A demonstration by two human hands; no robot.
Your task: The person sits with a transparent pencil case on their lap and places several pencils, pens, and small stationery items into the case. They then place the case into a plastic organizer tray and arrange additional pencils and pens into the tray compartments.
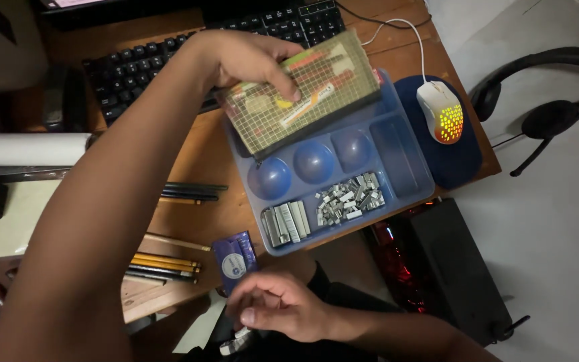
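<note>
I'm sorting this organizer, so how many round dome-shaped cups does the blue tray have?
3, in a row across the blue tray's middle: left dome, middle dome, right dome. All sit just below the mesh pencil pouch, which the left hand holds and may hide more.

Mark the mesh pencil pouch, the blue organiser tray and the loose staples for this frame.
mesh pencil pouch (306, 94), head view, middle of its mesh face
blue organiser tray (407, 157), head view, bare right-hand compartment
loose staples (350, 198), head view, centre of the heap

Single head-worn view, steeply downward and close over the wooden desk.
</note>
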